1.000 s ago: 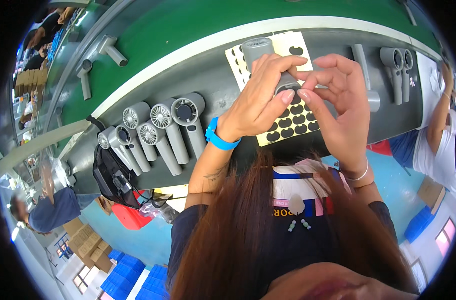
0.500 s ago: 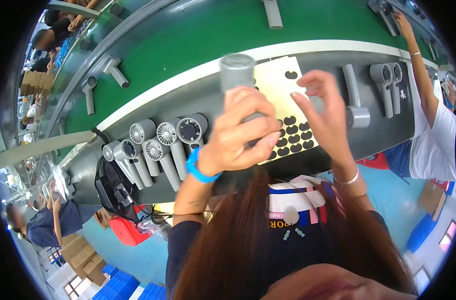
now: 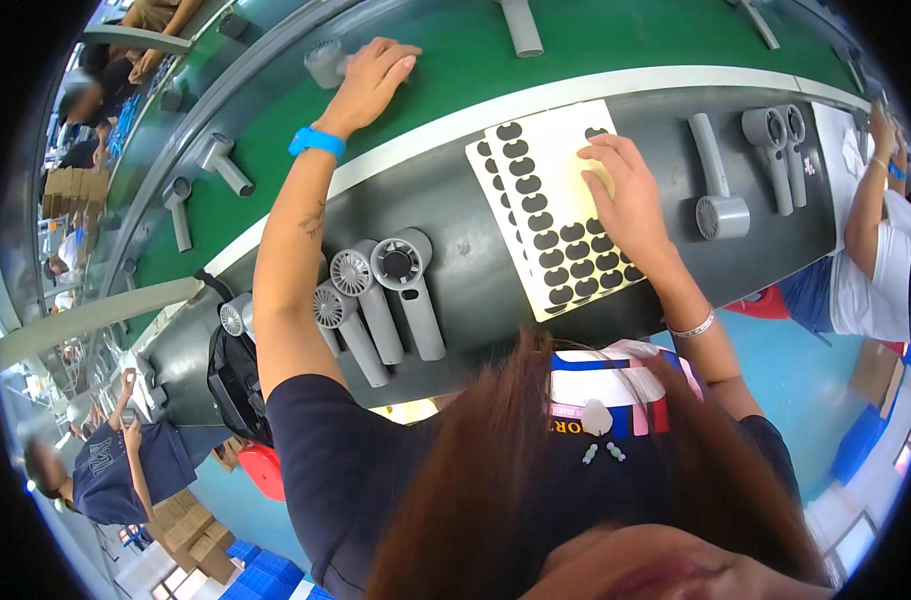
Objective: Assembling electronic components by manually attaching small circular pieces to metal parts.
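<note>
My left hand (image 3: 374,82) reaches over the green conveyor belt, its fingers stretched out to the right. Close by its left side is a grey handheld fan (image 3: 326,63), slightly blurred; my hand hides its handle, so contact is unclear. Over the right part of a pale yellow sticker sheet (image 3: 556,130) hovers my right hand (image 3: 628,200), thumb and fingers curved and apart with nothing visible between them. Rows of black notched oval stickers (image 3: 546,240) cover the sheet's left and lower parts. A second sheet shows beneath its left edge.
Several grey fans (image 3: 416,300) lie left of the sheets, partly behind my left arm. More fans (image 3: 721,215) lie to the right. A black bag (image 3: 238,375) rests at the table's left end. Other fans (image 3: 522,30) lie on the belt. Co-workers (image 3: 886,240) are on both sides.
My left hand has carried the fan from above the sheet to the belt at the far left, and its fingers have straightened. My right hand has shifted slightly left and down.
</note>
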`<state>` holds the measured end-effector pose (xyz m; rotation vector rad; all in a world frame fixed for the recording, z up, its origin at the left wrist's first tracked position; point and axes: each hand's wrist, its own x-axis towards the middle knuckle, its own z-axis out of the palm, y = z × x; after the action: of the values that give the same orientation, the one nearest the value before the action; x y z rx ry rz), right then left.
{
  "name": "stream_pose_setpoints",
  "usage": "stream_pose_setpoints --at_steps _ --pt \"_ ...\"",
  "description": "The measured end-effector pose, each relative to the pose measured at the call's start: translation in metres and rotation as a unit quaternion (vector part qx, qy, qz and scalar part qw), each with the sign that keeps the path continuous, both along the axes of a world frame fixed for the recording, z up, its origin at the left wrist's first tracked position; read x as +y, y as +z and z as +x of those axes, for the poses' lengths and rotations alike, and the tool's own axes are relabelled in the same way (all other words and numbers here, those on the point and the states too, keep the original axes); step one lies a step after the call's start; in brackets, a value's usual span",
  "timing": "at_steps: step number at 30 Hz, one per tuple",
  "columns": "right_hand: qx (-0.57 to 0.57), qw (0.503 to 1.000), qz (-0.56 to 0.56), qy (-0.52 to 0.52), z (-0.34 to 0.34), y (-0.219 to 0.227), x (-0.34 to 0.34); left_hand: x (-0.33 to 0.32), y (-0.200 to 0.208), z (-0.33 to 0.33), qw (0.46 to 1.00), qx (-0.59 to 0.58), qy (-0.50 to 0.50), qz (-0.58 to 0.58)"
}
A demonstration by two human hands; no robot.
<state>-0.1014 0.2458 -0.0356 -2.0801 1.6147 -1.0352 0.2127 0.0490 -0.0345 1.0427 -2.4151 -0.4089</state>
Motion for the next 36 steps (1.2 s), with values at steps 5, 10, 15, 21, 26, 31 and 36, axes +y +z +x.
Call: stream_pose_setpoints --at_steps 5,10,15,21,26,31,36 --pt "-0.108 0.99 0.089 0.006 0.036 0.003 -0.028 -0.014 0.023 -0.046 0.997 0.018 -0.036 -0.06" --pt "-0.031 0.998 0.052 -0.029 0.059 -0.018 -0.043 -0.022 0.045 -0.113 0.943 0.008 -0.195 -0.27" --pt "-0.02 0.999 0.023 -0.024 0.068 -0.022 -0.041 -0.067 0.006 -0.119 0.935 -0.16 -0.184 -0.256" --pt "-0.074 0.996 0.041 -0.039 0.066 -0.025 -0.043 -0.062 0.029 -0.1 0.952 -0.166 -0.134 -0.22" --pt "-0.019 0.998 0.036 -0.045 0.067 -0.02 -0.045 0.03 0.103 -0.083 0.967 0.157 -0.049 -0.192" --pt "-0.005 0.999 -0.008 -0.046 0.07 -0.028 -0.046 0.121 0.124 -0.069 0.967 0.185 0.04 -0.168" --pt "-0.111 0.992 0.04 -0.039 0.073 -0.011 -0.041 0.183 0.114 -0.078 0.925 0.371 0.026 -0.076"
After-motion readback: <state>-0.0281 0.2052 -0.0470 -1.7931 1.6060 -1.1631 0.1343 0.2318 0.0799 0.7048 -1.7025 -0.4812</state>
